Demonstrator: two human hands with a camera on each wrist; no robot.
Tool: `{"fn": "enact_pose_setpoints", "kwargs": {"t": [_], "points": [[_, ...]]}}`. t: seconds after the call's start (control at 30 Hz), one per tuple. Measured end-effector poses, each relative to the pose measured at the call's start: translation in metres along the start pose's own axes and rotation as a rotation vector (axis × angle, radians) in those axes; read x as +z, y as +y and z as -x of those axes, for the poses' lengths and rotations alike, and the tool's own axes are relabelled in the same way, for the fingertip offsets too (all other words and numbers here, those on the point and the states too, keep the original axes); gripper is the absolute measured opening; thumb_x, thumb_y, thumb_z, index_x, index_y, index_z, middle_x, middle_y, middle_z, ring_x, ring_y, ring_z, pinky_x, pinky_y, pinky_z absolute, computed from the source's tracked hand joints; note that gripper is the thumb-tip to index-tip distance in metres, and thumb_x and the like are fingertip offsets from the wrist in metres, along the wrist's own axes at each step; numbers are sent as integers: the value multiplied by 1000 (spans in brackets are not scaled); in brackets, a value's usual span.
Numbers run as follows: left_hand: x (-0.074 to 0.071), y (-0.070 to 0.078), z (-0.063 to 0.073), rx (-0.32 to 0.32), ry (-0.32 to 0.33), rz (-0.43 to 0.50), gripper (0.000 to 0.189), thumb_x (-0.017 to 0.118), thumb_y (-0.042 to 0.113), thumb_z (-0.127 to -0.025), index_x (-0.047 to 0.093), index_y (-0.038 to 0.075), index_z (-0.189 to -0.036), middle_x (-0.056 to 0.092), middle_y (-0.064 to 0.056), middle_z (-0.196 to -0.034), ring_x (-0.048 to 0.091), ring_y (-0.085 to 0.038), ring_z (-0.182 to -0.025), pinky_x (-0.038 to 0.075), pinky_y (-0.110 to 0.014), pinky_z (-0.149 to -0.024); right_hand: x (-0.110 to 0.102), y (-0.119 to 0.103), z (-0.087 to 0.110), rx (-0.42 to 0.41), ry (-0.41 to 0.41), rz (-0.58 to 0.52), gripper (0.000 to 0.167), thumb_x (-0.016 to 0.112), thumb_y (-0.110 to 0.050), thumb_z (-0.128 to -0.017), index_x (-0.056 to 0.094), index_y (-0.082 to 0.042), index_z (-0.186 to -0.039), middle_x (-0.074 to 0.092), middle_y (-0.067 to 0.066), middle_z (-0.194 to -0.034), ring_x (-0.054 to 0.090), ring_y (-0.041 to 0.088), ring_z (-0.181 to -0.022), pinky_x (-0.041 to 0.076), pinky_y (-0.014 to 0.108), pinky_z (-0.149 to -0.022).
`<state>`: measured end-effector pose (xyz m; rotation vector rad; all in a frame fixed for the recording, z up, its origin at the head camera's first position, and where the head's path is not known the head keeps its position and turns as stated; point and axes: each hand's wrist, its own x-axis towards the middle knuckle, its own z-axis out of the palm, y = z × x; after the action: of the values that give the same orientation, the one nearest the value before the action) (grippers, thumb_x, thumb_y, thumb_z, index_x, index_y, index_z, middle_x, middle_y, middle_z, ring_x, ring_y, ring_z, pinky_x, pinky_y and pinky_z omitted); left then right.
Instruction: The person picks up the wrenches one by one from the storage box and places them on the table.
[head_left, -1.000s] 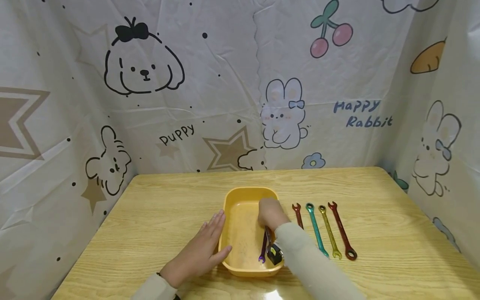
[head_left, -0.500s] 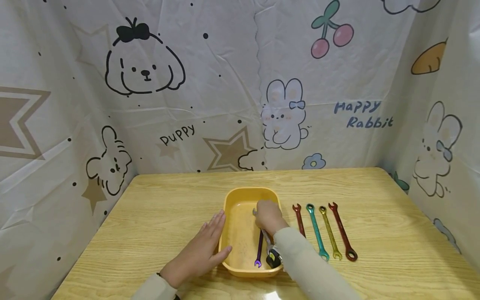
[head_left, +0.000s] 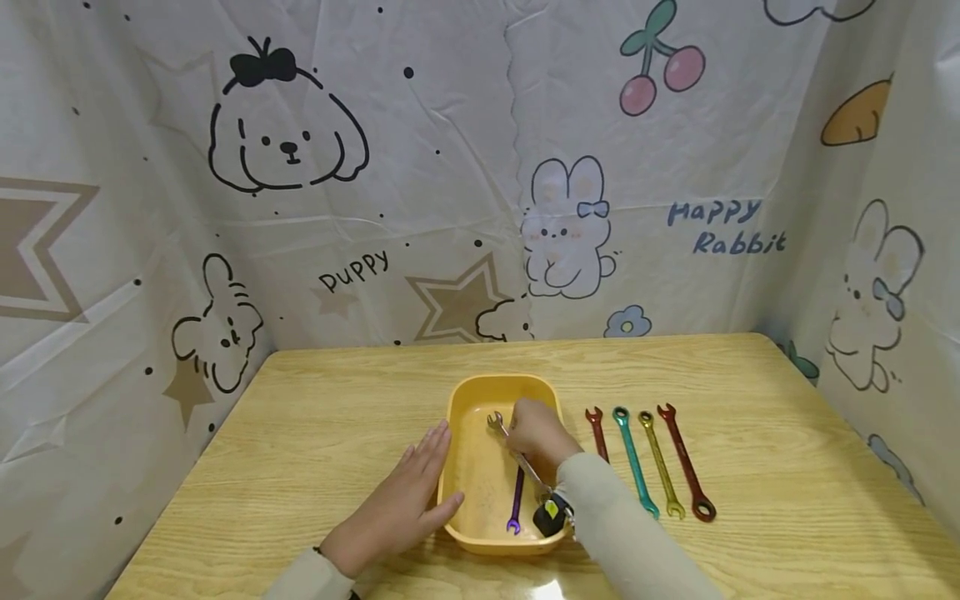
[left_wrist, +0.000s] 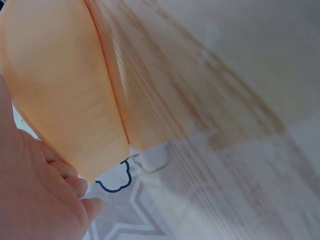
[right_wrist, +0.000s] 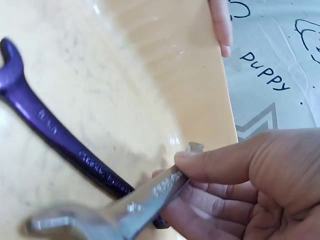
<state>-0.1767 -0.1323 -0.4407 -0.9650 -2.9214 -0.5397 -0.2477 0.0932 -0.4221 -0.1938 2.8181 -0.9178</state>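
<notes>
In the head view, a yellow plastic basin (head_left: 468,546) stands on the table. My right hand (head_left: 536,429) is inside it, pinching a silver wrench (head_left: 527,468) between thumb and fingers; the right wrist view shows the thumb (right_wrist: 215,162) on the handle. A purple wrench (head_left: 516,504) lies on the basin floor, its far part hidden; in the right wrist view the silver wrench (right_wrist: 135,210) crosses over this purple wrench (right_wrist: 60,135). My left hand (head_left: 397,500) rests against the basin's left wall, fingers straight, thumb over the rim.
Right of the basin lie a short red wrench (head_left: 596,432), partly behind the right sleeve, a teal wrench (head_left: 633,458), a gold wrench (head_left: 660,462) and a dark red wrench (head_left: 686,462). A black block (head_left: 551,515) sits beside the right wrist. Printed cloth (head_left: 450,167) surrounds the table (head_left: 337,400).
The silver wrench has come into view from under my right hand, its open end swinging left. The purple wrench's near end has shifted slightly left. The left hand stays put.
</notes>
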Motion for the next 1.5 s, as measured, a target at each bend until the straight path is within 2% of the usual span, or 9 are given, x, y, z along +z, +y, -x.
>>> {"fn": "enact_pose_setpoints", "kwargs": {"t": [0.1, 0.17, 0.27, 0.53, 0.83, 1.03, 1.27, 1.5], "points": [[1, 0, 0, 5, -1, -1, 78, 46, 45, -99, 11, -1, -152, 9, -15, -160, 10, -28, -146, 18, -53, -115, -2, 0, 2, 14, -33, -99, 39, 66, 2, -79, 46, -12, -48, 39, -5, -44, 37, 9, -40, 30, 20, -38], [1, 0, 0, 7, -2, -4, 78, 45, 45, -99, 11, -1, -153, 8, -15, -160, 11, -29, -146, 18, -53, -115, -3, 0, 3, 18, -47, -135, 31, 70, -2, -82, 56, -8, -55, 49, -2, -50, 46, 10, -43, 38, 20, -41], [0, 0, -2, 14, 5, -5, 78, 46, 45, -99, 12, -1, -152, 9, -15, -160, 13, -30, -146, 18, -53, -115, -6, -1, 3, 13, -48, -166, 20, 73, -5, -82, 63, -3, -65, 57, 2, -58, 52, 12, -47, 45, 22, -44], [0, 0, -3, 23, 8, -10, 79, 47, 45, -98, 12, -1, -153, 9, -14, -160, 14, -30, -146, 19, -53, -114, -9, 0, -1, 6, -21, -242, 17, 74, -2, -80, 63, -2, -66, 55, 0, -56, 54, 10, -43, 49, 21, -42], [-2, 1, -5, 14, -2, -12, 79, 46, 46, -98, 11, 0, -153, 9, -14, -160, 12, -30, -146, 18, -53, -115, -24, -8, 0, 52, -36, -384, 11, 71, -4, -85, 64, 1, -77, 60, 5, -64, 59, 13, -53, 57, 31, -56], [-2, 0, -4, 13, -5, -9, 79, 45, 46, -99, 11, -1, -153, 9, -14, -160, 10, -28, -147, 18, -53, -115, -40, -10, 4, 44, -22, -465, 10, 69, -4, -87, 65, 5, -85, 65, 9, -71, 63, 16, -59, 59, 35, -62], [-2, -1, -3, 8, -14, -2, 80, 45, 47, -99, 8, 1, -153, 7, -14, -160, 12, -31, -146, 17, -53, -115, -57, -3, 11, -1, -31, -523, 13, 64, -5, -91, 64, 8, -88, 68, 12, -76, 65, 14, -62, 59, 39, -67], [-1, -1, 0, -1, -20, 8, 80, 45, 47, -98, 8, 1, -153, 6, -14, -160, 9, -28, -147, 17, -52, -115, -72, 14, 16, -3, -23, -539, 16, 64, -7, -91, 63, 9, -94, 68, 12, -80, 66, 14, -65, 59, 33, -65]]}}
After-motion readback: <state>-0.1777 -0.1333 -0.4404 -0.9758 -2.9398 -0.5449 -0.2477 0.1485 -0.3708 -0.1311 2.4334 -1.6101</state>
